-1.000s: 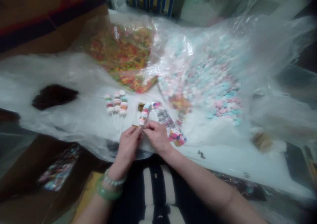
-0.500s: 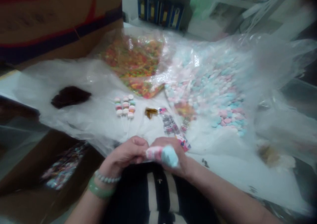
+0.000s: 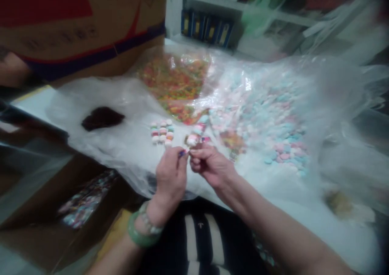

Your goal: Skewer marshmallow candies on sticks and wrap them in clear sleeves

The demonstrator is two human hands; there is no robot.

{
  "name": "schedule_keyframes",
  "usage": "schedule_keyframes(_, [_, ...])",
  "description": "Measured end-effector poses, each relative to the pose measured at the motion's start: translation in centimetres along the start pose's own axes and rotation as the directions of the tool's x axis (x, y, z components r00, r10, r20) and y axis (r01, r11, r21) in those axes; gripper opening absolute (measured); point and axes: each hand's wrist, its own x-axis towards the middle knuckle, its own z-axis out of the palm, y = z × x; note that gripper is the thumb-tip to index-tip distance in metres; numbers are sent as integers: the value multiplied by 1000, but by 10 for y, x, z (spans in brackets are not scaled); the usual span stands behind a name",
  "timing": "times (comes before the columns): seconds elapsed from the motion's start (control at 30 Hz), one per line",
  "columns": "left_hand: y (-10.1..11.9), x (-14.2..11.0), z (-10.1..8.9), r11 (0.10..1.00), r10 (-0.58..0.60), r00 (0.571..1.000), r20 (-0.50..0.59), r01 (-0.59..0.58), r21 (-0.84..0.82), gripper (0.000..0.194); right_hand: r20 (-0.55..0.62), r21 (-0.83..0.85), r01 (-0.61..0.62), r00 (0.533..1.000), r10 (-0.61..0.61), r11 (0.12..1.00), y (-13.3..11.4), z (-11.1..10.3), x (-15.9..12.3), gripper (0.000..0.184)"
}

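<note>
A marshmallow skewer (image 3: 194, 139) in pink, white and pale blue points away from me, blurred. My right hand (image 3: 211, 165) is closed, thumb and fingers pinching it just below the marshmallows. Close beside it, my left hand (image 3: 172, 173) is closed too, fingertips nearly touching the right ones. From the left fingers pokes a small blue-and-red printed piece (image 3: 182, 153); whether it belongs to the skewer's wrapper I cannot tell. Just left of the hands lie several more marshmallow skewers (image 3: 162, 133) on sticks. The bags and gold ties beyond are mostly covered.
Clear plastic sheeting (image 3: 133, 145) covers the white table. At the back lie a bag of orange-green sweets (image 3: 176, 80) and a large heap of pastel marshmallows (image 3: 282, 145). A dark lump (image 3: 102, 118) sits left. An open carton (image 3: 39, 226) with wrapped sweets stands below; another person's hand (image 3: 12, 68) shows far left.
Both hands have moved up and away from my body. The skewer's marshmallow end, formerly toward me, now points away. Another person's hand has come into view at far left.
</note>
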Motion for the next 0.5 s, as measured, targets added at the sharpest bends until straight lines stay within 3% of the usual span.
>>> schedule_keyframes(0.03, [-9,3,0,970,-148,988,41,153,-191,21,-33,36,21,999,-19,999,4,5,-1,14])
schedule_keyframes(0.07, [-18,5,-2,868,-300,938,173,344,-358,32,-75,46,52,996,-48,998,8,8,-3,15])
schedule_keyframes(0.1, [-25,7,-5,708,-402,838,370,540,-455,41,-113,19,95,989,-92,995,11,10,-6,16])
schedule_keyframes(0.17, [-37,7,-15,401,-377,533,757,831,-386,56,-90,-142,189,975,-203,972,13,9,-12,18])
schedule_keyframes(0.2, [-41,6,-20,340,-309,419,854,887,-312,59,-43,-219,218,972,-233,951,13,8,-14,20])
schedule_keyframes(0.23, [-44,5,-26,344,-260,369,892,899,-271,59,-4,-261,217,974,-226,941,13,6,-16,22])
schedule_keyframes(0.27, [-46,4,-32,399,-236,380,894,877,-267,54,21,-257,177,984,-178,950,13,5,-18,23])
schedule_keyframes(0.3, [-47,4,-38,491,-227,423,877,828,-272,46,47,-208,96,995,-88,973,13,5,-18,22])
schedule_keyframes(0.37, [-50,8,-53,719,-198,516,833,655,-234,28,170,40,-196,968,187,980,14,6,-17,16])
schedule_keyframes(0.43, [-53,13,-68,911,-155,560,814,400,-101,25,425,260,-502,827,369,825,16,11,-17,16])
schedule_keyframes(0.5, [-56,15,-83,995,-96,626,774,77,61,28,600,268,-628,702,384,731,17,19,-19,19])
